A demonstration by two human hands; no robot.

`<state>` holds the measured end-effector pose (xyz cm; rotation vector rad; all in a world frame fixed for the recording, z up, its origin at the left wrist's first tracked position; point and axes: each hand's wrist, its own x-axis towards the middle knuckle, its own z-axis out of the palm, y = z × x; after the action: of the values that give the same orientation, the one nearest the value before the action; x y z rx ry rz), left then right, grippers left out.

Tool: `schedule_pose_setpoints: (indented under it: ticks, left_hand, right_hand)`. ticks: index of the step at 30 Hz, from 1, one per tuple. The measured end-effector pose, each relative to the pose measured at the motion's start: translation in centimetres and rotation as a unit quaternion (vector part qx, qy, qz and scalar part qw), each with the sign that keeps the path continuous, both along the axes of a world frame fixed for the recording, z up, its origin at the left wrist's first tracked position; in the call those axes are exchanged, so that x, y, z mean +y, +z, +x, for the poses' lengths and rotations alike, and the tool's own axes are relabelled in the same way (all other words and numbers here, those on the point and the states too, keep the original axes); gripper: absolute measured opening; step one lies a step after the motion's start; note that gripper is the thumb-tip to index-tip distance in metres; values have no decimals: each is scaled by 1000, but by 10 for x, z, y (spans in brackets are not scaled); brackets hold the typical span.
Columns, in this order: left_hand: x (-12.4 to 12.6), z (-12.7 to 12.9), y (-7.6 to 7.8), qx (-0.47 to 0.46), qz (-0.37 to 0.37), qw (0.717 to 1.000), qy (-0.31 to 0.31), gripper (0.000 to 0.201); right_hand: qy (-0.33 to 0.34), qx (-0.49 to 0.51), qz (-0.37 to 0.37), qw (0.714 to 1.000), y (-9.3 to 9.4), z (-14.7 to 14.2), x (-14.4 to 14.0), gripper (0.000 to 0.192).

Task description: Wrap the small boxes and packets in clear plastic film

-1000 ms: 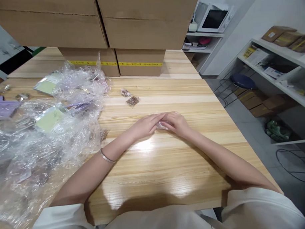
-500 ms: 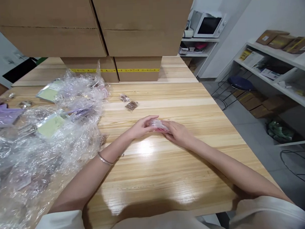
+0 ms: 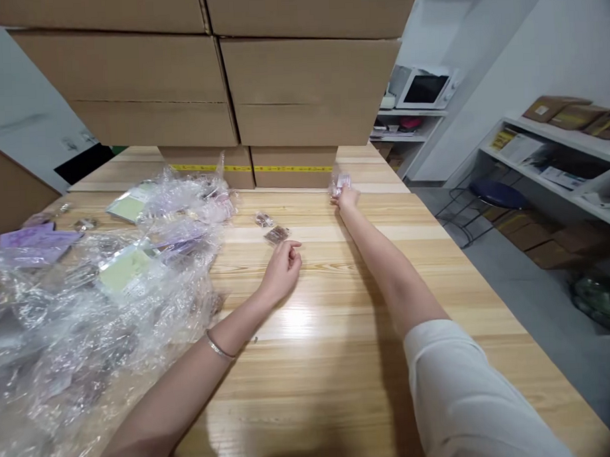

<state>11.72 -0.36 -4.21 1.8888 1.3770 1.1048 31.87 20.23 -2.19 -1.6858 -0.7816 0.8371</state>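
Observation:
My right hand (image 3: pixel 348 197) reaches far across the table, its fingers closed on a small clear plastic packet (image 3: pixel 342 180) with a white label. The packet is beside the lower right corner of the stacked cardboard boxes. Nearer to me, my left hand (image 3: pixel 281 270) is held loosely curled, thumb and forefinger apart, with nothing visible in it. Just beyond its fingers lies a small packet with brown contents (image 3: pixel 276 235). Another small clear packet (image 3: pixel 263 219) is behind that one.
Crumpled clear plastic bags (image 3: pixel 152 314) cover the table's left side, with green cards (image 3: pixel 123 269) and purple packets (image 3: pixel 38 243) among them. Cardboard boxes (image 3: pixel 300 89) tower at the back. A blue stool (image 3: pixel 498 192), shelves and a microwave (image 3: pixel 424 88) are off to the right.
My right hand has moved forward, away from me, carrying the packet that both hands held. My left hand has let go of it. The view has tilted up a little.

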Motion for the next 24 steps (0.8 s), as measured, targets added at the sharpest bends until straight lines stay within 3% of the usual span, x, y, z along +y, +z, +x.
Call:
schedule_pose_setpoints:
  ticks: [5,10,14,17,20,24]
  left_hand:
    - [4,-8,7,117,96,985,78,23]
    - [19,-28,17,273,132,935,184,34]
    - [33,-58,17,384,64,882,264,41]
    - [35,-77,19,438,-18,853,283,45]
    - [34,-81,33,445,6,855,266,46]
    - [26,-59,59,360,133,900,205,46]
  right_hand:
    - [-7,-222,-1,975,-12,-2,14,50]
    - [46,-453,-52,889,-40,6,-25,82]
    - [136,-507,-35,850,-52,19,-79,82]
    - [194,-517,-9,834,-52,28,-117,76]
    - [237,-522,30,819,-51,34,-143,68]
    - [290,-486,79,821,-50,35,-155,62]
